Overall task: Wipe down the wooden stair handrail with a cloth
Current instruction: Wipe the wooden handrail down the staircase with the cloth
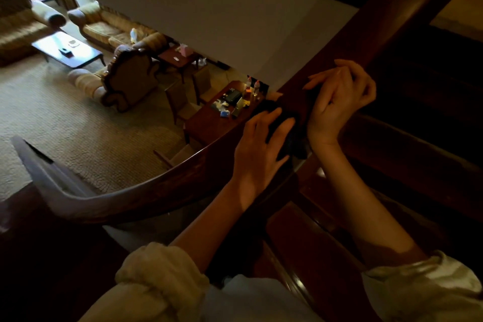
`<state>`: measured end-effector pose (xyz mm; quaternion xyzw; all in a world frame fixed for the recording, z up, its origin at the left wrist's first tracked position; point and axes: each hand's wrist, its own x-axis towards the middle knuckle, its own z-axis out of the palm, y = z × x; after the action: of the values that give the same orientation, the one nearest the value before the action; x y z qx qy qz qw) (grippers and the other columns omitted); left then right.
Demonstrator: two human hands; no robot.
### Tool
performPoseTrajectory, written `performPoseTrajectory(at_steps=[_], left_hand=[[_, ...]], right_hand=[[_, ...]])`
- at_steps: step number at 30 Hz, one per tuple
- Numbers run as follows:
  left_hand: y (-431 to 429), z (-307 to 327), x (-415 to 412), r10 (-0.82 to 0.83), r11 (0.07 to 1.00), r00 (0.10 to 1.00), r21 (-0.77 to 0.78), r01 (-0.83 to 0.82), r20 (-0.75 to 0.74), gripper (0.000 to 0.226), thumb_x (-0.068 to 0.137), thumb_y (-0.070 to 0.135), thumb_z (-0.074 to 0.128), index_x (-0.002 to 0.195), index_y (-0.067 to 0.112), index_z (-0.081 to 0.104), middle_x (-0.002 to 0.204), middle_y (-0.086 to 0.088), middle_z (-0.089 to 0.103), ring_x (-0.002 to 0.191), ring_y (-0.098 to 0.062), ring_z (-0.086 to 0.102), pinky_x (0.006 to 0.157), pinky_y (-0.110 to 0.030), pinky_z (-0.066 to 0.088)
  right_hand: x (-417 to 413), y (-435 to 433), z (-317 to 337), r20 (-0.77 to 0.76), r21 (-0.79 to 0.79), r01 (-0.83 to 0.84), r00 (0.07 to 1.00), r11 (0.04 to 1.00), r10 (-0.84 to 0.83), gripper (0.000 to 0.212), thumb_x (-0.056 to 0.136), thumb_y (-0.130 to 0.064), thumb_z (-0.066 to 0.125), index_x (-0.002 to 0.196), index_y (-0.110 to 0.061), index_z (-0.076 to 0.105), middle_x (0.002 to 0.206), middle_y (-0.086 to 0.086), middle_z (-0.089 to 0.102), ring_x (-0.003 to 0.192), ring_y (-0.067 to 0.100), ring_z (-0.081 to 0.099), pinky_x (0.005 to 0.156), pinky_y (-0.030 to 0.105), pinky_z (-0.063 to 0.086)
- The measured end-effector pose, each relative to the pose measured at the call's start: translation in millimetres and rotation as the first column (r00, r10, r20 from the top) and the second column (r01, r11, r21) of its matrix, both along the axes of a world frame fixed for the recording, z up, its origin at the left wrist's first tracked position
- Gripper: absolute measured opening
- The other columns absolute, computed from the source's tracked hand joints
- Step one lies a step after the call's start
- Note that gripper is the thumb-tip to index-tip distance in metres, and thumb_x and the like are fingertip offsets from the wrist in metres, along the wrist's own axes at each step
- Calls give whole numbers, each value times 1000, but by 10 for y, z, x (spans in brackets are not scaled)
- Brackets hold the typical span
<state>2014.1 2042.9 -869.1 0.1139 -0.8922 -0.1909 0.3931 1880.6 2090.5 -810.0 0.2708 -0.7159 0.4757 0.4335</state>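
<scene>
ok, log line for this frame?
step: wipe handrail | left hand: grips cloth on rail | right hand: at cloth's far end, grip unclear | wiped extent: cannot tell

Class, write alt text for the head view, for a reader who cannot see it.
A person's left hand grips a dark cloth on a curved wooden handrail; the right hand is at the cloth's far end. Below lies a dim living room with sofas and tables.
</scene>
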Motion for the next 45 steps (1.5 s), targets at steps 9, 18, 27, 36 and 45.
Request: performPoseTrajectory(at_steps=[9, 18, 27, 36, 45], left_hand=[[-348, -636, 811, 163, 986, 984, 33, -165, 77, 88, 54, 23, 91, 128, 18, 44, 130, -7, 45, 117, -28, 50, 86, -29, 46], [28, 85, -25, 84, 996, 996, 34, -84, 12, 68, 67, 34, 71, 129, 23, 43, 133, -9, 49, 122, -28, 46, 73, -36, 54], [-526, -758, 937, 8, 1000, 1000, -4, -8, 16, 52, 81, 29, 63, 128, 17, 45, 132, -10, 42, 123, -27, 45, 94, -34, 48], [-582, 41, 112, -229, 935, 973, 289, 207, 43, 75, 67, 63, 64, 126, 22, 45, 124, -6, 50, 113, -18, 53, 91, -23, 44], [-1230, -12, -100, -685, 374, 729, 867, 329, 19, 47, 71, 44, 79, 109, 42, 52, 106, 18, 63, 101, 4, 60, 91, -34, 53]], right_hand=[[-10, -23, -64, 18, -90, -46, 999, 995, 47, 49, 98, -13, 28, 65, -13, 65, 73, -19, 58, 109, 3, 50, 102, 31, 22], [-29, 8, -54, -9, -24, -3, 1000, 1000, 3, 47, 97, -12, 29, 66, -15, 65, 70, -10, 65, 109, 5, 52, 100, 34, 23], [32, 76, 25, -55, 126, 118, 992, 985, -112, 40, 96, -10, 39, 67, -13, 67, 88, -11, 63, 106, 1, 51, 103, 21, 16], [464, -189, 173, 36, 584, 120, 984, 803, -174, 50, 102, -30, 31, 81, -11, 72, 85, 2, 69, 92, 24, 56, 85, 34, 29], [408, -489, 140, 0, 654, 281, 928, 702, -372, 45, 103, -29, 34, 77, -17, 69, 79, -3, 65, 81, 14, 45, 77, 26, 18]])
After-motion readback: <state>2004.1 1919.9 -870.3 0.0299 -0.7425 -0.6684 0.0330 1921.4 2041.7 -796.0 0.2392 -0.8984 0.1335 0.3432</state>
